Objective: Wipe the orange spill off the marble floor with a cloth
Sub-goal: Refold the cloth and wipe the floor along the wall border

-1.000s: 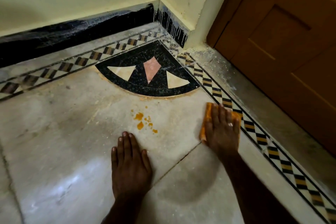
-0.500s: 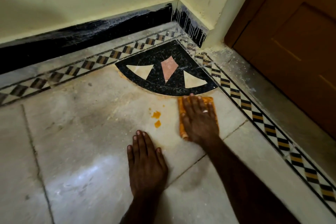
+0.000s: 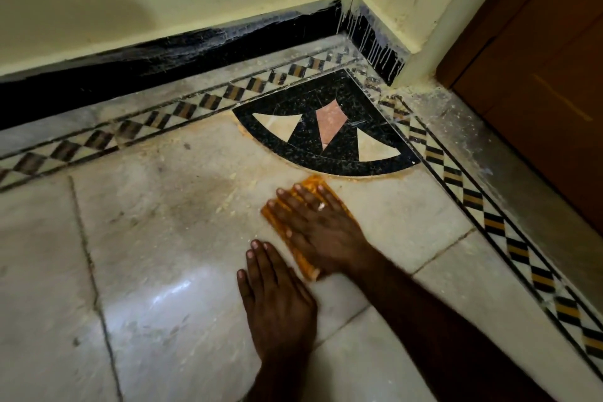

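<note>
My right hand (image 3: 321, 227) lies flat with straight fingers on a folded orange cloth (image 3: 283, 229), pressing it against the pale marble floor (image 3: 163, 238). The cloth shows around my fingertips and along the left side of the hand. No orange spill drops are visible; the spot where they lay is under the cloth and hand. My left hand (image 3: 277, 300) rests flat on the floor just below and left of the cloth, fingers straight, almost touching the cloth's lower end.
A black quarter-circle inlay (image 3: 326, 130) fills the corner just beyond the cloth. Checkered border strips (image 3: 473, 202) run along both walls. A black skirting (image 3: 163, 59) lines the far wall and a brown wooden door (image 3: 538, 75) stands at the right.
My right hand has slid the cloth leftward, from beside the right border strip onto the orange drops, which no longer show. My left hand stayed planted on the floor.
</note>
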`<state>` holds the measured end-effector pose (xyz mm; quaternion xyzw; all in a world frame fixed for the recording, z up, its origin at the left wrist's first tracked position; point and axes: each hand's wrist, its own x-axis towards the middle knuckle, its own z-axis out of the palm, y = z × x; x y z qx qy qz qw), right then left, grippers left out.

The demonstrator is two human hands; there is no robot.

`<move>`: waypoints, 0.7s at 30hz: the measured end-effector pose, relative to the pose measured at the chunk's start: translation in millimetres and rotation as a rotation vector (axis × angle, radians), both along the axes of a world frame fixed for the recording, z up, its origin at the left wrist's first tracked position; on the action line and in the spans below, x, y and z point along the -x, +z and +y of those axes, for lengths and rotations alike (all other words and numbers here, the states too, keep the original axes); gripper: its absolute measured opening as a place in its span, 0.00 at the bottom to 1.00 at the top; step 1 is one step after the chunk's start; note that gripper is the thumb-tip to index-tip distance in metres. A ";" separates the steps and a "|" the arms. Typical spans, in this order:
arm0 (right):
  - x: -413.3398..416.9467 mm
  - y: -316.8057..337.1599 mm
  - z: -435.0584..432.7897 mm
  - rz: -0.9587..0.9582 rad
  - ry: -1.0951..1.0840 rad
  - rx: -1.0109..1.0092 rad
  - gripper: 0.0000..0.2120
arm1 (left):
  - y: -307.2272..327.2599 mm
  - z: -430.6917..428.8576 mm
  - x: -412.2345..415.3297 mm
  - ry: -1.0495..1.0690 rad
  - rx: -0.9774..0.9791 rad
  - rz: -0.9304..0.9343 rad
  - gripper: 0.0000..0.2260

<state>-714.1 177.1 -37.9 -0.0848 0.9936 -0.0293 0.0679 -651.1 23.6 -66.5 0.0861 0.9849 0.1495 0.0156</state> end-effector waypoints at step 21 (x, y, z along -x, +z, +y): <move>69.9 7.8 10.4 -0.057 -0.177 0.024 0.30 | -1.2 6.0 1.6 0.004 0.042 0.046 0.30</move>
